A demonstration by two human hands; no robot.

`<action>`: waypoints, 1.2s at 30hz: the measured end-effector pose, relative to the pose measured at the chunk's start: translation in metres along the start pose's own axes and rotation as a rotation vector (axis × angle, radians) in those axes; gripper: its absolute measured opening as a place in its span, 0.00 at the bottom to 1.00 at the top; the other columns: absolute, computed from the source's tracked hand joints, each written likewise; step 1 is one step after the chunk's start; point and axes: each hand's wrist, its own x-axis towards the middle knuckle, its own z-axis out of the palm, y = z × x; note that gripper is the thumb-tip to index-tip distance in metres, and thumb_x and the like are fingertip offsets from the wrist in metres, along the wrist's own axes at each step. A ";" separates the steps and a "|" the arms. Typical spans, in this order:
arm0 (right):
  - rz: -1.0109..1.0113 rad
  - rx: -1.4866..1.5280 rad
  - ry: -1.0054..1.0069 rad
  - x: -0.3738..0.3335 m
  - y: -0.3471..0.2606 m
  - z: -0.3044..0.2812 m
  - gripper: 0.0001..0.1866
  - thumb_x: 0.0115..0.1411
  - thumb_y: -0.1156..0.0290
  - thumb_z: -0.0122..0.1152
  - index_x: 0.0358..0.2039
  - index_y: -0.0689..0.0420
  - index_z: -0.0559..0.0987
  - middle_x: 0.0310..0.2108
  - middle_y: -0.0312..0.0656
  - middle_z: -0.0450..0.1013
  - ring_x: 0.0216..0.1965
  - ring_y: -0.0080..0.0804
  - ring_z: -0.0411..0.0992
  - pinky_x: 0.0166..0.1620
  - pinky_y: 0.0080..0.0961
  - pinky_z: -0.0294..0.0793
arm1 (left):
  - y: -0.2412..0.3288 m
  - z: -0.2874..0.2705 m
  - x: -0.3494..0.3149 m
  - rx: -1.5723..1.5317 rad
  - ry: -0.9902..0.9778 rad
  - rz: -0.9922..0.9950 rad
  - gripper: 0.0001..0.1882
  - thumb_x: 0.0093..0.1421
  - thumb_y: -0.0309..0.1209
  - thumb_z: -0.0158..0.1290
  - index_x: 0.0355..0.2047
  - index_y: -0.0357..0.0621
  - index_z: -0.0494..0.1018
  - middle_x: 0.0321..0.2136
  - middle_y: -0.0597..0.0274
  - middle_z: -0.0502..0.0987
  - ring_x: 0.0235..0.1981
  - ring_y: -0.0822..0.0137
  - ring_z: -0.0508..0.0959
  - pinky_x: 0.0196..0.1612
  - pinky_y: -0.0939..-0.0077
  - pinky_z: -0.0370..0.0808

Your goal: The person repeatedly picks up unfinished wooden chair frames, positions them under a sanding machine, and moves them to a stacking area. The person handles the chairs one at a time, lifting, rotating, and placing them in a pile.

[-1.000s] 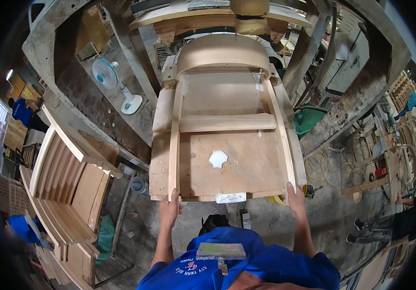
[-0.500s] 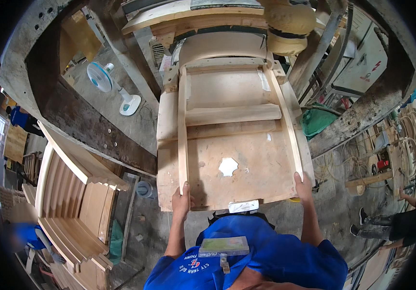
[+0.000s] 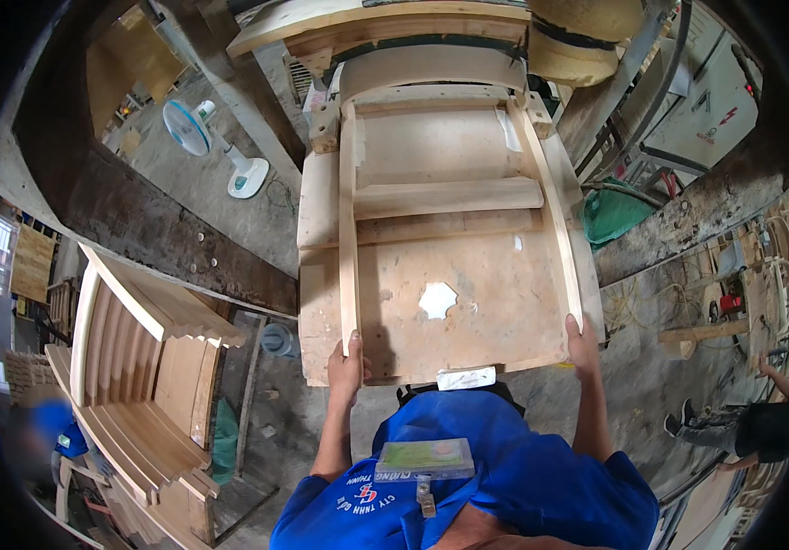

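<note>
A pale wooden frame [image 3: 448,198] lies on a worn tabletop [image 3: 495,275], reaching from the upper centre of the view down to just below the middle. Its left rail [image 3: 348,229] and right rail [image 3: 556,215] run roughly lengthwise, with a crossbar [image 3: 495,194] between them and a broad curved panel [image 3: 431,73] at their top ends. The person's left grip [image 3: 346,369] is closed around the lower end of the left rail, thumb on top; the right grip [image 3: 583,348] is wrapped the same way around the lower end of the right rail. Between the rails a white star-shaped spot [image 3: 438,301] shows in the tabletop, and a white strip [image 3: 466,378] sits at its lower edge. A fan [image 3: 186,127] stands in the upper left; curved slatted woodwork [image 3: 129,348] fills the lower left, with a bucket [image 3: 280,341] to its right. A green bag [image 3: 610,213] hangs right of the tabletop, and a person in dark clothing [image 3: 773,428] is near the right edge
</note>
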 end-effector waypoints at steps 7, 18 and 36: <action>0.025 -0.144 0.018 0.007 0.007 -0.008 0.28 0.70 0.50 0.57 0.57 0.63 0.75 0.41 0.54 0.78 0.40 0.47 0.79 0.44 0.40 0.77 | 0.002 0.002 0.002 0.021 -0.010 0.005 0.32 0.71 0.60 0.48 0.45 0.36 0.75 0.19 0.61 0.74 0.16 0.70 0.75 0.20 0.74 0.70; -0.578 -0.299 -0.269 -0.002 -0.100 0.149 0.30 0.62 0.56 0.67 0.60 0.58 0.73 0.57 0.52 0.69 0.61 0.53 0.67 0.60 0.48 0.69 | 0.005 0.003 0.000 0.105 0.004 -0.007 0.35 0.71 0.61 0.46 0.48 0.33 0.75 0.19 0.58 0.76 0.17 0.68 0.77 0.21 0.72 0.73; -0.539 -0.091 -0.701 0.131 -0.245 0.264 0.15 0.68 0.61 0.65 0.47 0.59 0.81 0.36 0.37 0.79 0.39 0.25 0.76 0.44 0.28 0.77 | -0.005 -0.003 0.005 0.245 0.043 -0.074 0.33 0.70 0.59 0.46 0.55 0.43 0.76 0.26 0.52 0.82 0.33 0.52 0.84 0.39 0.59 0.78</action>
